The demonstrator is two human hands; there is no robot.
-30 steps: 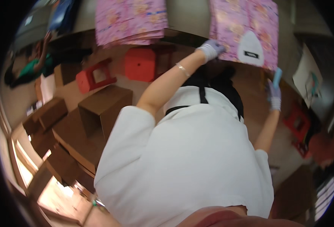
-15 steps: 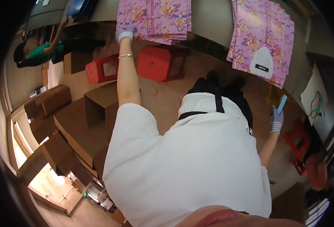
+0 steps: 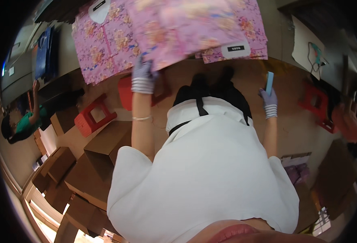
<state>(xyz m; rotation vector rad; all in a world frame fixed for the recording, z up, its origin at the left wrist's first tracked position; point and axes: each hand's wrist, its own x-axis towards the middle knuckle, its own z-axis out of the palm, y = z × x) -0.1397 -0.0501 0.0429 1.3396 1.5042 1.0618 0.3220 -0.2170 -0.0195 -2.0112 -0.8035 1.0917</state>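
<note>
My left hand (image 3: 143,77), in a grey-lilac glove with a striped cuff, grips the near edge of a pink flower-patterned sheet (image 3: 174,38). That sheet is blurred and spans the space between two stacks. Below it on the left lies a stack of like sheets (image 3: 97,52) with a white rounded patch (image 3: 99,13). The right stack (image 3: 253,30) is partly covered and shows another white patch with a dark label. Off the table's near edge, my gloved right hand (image 3: 268,101) is closed around a slim, light blue, flat object (image 3: 270,83) pointing upward.
Red plastic stools (image 3: 95,115) stand beneath and beside the table (image 3: 273,38). Brown cardboard boxes (image 3: 109,143) crowd the floor at left. A person in green (image 3: 24,125) works at far left, near dark blue items (image 3: 47,52). A teal-handled tool with a cord (image 3: 317,54) lies at right.
My left hand has drawn a pink flowered sheet from the left stack toward the right one. My right hand still holds the blue object. The view has turned and shifted.
</note>
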